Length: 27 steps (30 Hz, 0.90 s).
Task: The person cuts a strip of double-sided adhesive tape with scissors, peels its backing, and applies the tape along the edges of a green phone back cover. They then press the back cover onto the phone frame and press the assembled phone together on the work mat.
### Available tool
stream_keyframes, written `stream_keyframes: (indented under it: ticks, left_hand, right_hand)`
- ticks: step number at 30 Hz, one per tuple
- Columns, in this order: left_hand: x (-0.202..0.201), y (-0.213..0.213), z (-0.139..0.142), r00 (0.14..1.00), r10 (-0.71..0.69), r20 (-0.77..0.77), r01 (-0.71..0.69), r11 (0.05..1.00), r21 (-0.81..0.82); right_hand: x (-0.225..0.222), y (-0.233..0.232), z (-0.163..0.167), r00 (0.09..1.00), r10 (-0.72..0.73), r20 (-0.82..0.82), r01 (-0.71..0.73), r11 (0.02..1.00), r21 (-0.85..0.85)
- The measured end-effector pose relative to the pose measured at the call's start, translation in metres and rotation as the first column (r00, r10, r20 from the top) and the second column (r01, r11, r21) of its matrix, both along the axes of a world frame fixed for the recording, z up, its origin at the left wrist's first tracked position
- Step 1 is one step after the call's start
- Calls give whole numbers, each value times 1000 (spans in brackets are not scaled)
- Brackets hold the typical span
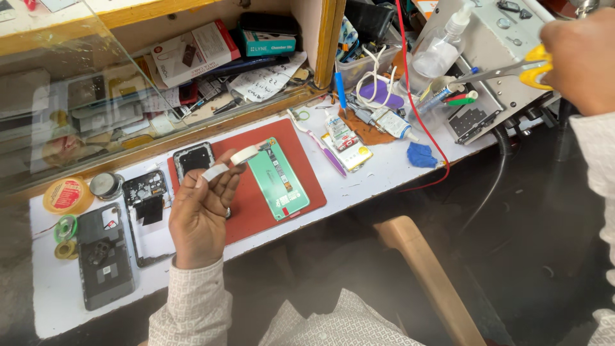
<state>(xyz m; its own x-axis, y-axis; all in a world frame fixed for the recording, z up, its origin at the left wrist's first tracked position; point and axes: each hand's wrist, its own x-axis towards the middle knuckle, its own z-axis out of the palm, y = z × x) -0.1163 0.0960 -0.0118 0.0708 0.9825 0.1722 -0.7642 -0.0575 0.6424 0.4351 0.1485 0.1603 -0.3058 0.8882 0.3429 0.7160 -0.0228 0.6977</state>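
The phone lies opened up: its green board (278,179) rests on the red mat (256,211) on the tabletop (384,173), other parts beside it. The left hand (202,214) is raised above the mat, pinching a white strip (230,161), probably tape. The right hand (580,61) reaches far right, closed on yellow-handled scissors (522,69).

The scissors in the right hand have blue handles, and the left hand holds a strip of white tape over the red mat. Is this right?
Not quite. The head view shows the scissors in the right hand have yellow handles, not blue. The left hand does hold white tape over the red mat.
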Motion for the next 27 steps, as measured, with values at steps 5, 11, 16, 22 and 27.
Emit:
stream_keyframes:
  ticks: [5,11,16,22,27]
  left_hand:
    - [5,-10,2,1000,-1,-31,0,1000,-30]
    - [8,-17,2,1000,-30,-8,30,998,-47]
    - [6,-16,-1,999,-44,-22,42,997,-62]
    - [10,-6,-4,995,-89,40,91,994,-65]
    - [24,-3,-5,983,-166,82,169,985,-42]
  right_hand:
    - [-61,15,4,970,-174,172,186,981,-54]
    - [-96,62,-24,937,-318,146,346,901,-260]
    - [-101,85,-41,977,-207,45,211,927,-310]
    - [-119,55,-15,985,-17,-173,-29,966,-256]
    - [-194,-5,-50,213,246,-946,-679,733,38]
